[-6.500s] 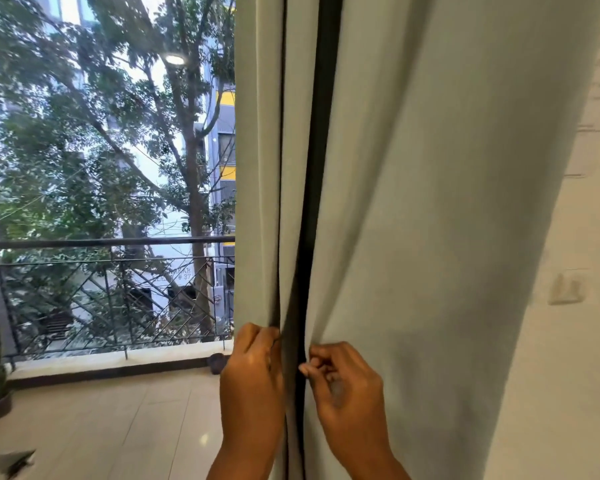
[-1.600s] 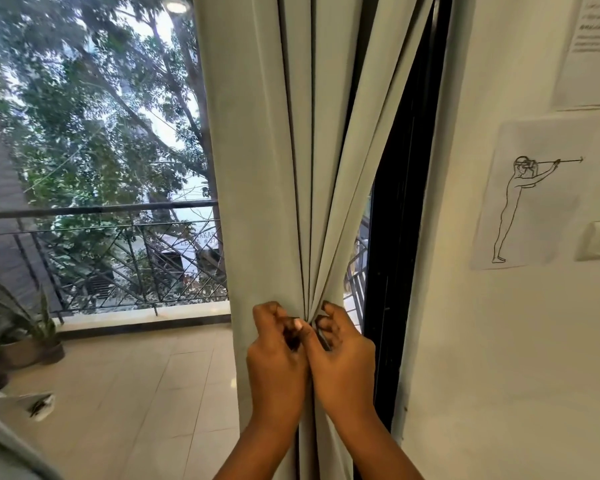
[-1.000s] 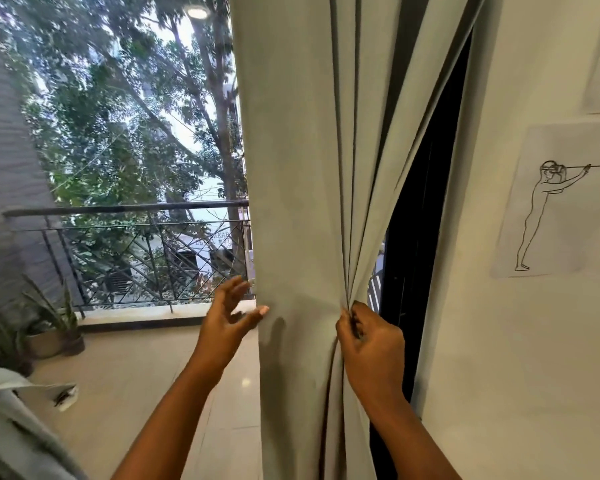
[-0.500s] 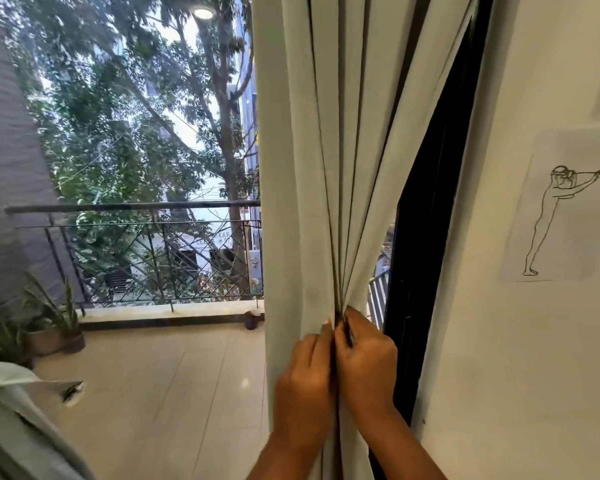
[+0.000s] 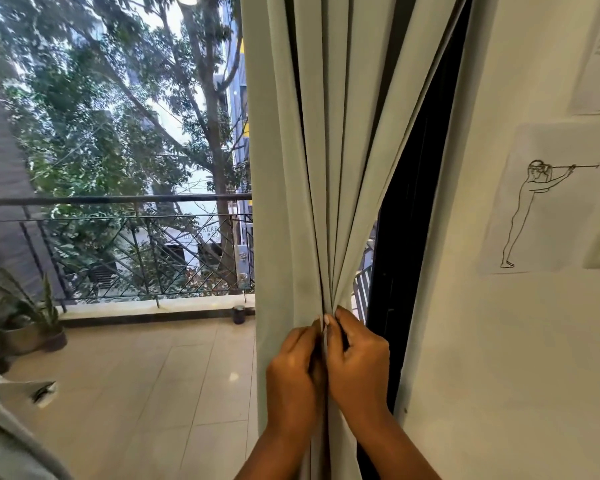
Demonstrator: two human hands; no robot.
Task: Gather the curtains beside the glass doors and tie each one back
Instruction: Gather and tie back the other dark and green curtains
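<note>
L hand back on curtain w/ R hand, both grips pinching gathered folds.

bare forearms, no sleeves, no rings

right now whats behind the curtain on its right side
Behind the curtain, where both hands bunch it, a dark door frame and a sliver of railing show through the gap. Whatever lies behind the gathered folds is covered.

Wall: cream plaster wall with line-drawn figure poster
Floor: beige glossy tiles
Outside: black metal balcony railing, green trees
</note>
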